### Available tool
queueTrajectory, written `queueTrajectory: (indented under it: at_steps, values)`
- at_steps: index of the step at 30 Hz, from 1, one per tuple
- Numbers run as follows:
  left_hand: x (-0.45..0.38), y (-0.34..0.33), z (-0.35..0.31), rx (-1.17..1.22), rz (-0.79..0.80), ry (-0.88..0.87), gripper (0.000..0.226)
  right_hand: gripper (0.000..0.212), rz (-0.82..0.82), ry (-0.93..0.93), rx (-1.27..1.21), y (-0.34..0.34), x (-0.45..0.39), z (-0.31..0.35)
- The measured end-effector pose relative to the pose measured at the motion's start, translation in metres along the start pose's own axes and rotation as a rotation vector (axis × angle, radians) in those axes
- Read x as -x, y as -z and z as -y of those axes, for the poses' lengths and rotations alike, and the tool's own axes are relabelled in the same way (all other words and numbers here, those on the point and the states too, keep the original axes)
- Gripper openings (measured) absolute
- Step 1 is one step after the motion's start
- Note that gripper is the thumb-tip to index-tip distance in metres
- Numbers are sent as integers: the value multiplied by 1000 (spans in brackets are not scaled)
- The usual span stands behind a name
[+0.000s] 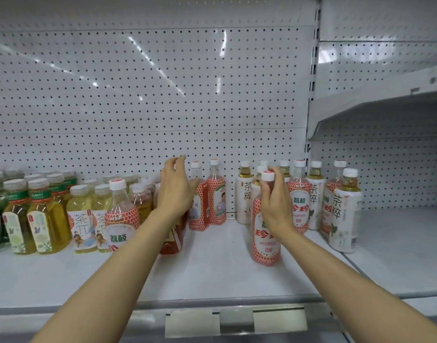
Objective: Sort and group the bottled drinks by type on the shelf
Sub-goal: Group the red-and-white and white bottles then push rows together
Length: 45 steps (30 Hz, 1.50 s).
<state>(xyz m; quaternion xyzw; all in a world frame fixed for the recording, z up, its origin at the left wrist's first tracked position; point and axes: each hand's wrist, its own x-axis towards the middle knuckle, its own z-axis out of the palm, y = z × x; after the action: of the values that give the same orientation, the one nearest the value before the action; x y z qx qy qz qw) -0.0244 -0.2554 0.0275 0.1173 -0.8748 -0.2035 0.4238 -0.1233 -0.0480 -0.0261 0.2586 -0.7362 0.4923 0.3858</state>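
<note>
My right hand (276, 201) grips the neck of a red-and-white lychee soda bottle (265, 246) standing on the white shelf (212, 268). My left hand (175, 191) hovers with fingers apart over a red-labelled bottle (174, 238), beside two lychee bottles (207, 204) at the back. Another lychee bottle (119, 219) stands left of it. White-labelled tea bottles (344, 214) mix with lychee bottles (299, 201) on the right. Yellow tea bottles (84, 219) and green-capped tea bottles (39, 216) stand in rows on the left.
A perforated white back panel (150, 95) rises behind the bottles. A higher shelf (385, 110) juts out at the upper right, with bare shelf surface (398, 243) beneath it. Blank price-tag holders (237, 323) sit on the front rail.
</note>
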Motion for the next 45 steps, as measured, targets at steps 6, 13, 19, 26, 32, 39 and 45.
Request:
queueTrajectory:
  at_steps: [6,13,19,26,32,39,45]
  values:
    - [-49,-23,7,-116,230,53,65,47,57,-32,50,5,-4,7]
    - [-88,-34,9,-156,366,93,59,53,29,160,140,6,-40,72]
    - [-109,-46,6,-194,432,23,54,59,221,26,157,-63,-44,81]
    - [-125,-60,23,-224,512,27,52,68,393,-470,181,-131,-36,35]
    - [-135,-73,34,-282,437,38,34,52,364,-595,91,-167,-33,0]
    - [-144,-83,42,-348,419,31,36,79,315,-623,-10,-193,-32,-12]
    - [-148,-85,37,-344,440,23,39,83,193,-609,90,-191,-26,-16]
